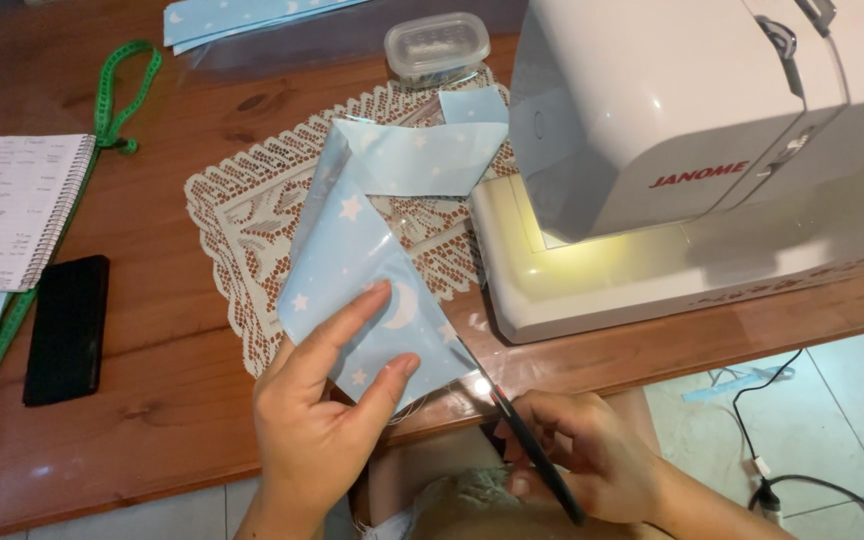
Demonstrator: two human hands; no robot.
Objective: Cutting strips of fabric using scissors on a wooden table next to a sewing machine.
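Nearest us, the right hand (pixel 592 460) is curled tight around a pair of dark-handled scissors (pixel 522 430), the blades running up and left to the lower right corner of the light blue fabric strip (pixel 362 260), where the tip glints. Whether the blades are parted I cannot tell from here. Just left of it, the left hand (pixel 322 400) pinches that strip, thumb on top and fingers flat across the star-and-moon print, a narrow, firm hold right at the table's near edge. That is the worry as I see it: the thumb sits close to the blade line, so a slip could nick skin, and a wandering snip could bite into the cloth or a seam instead of a loose thread. The strip also hangs partly off the wooden table (pixel 172 400); a loosened pinch might let it slide. Further back it runs over a cream lace doily (pixel 242 220) and folds toward the white sewing machine (pixel 672 130) on the right, lamp lit. Left lie a black phone (pixel 67 330), a spiral notebook (pixel 17 205) and a green tape measure (pixel 122 95); farthest, a clear plastic box (pixel 437 45).
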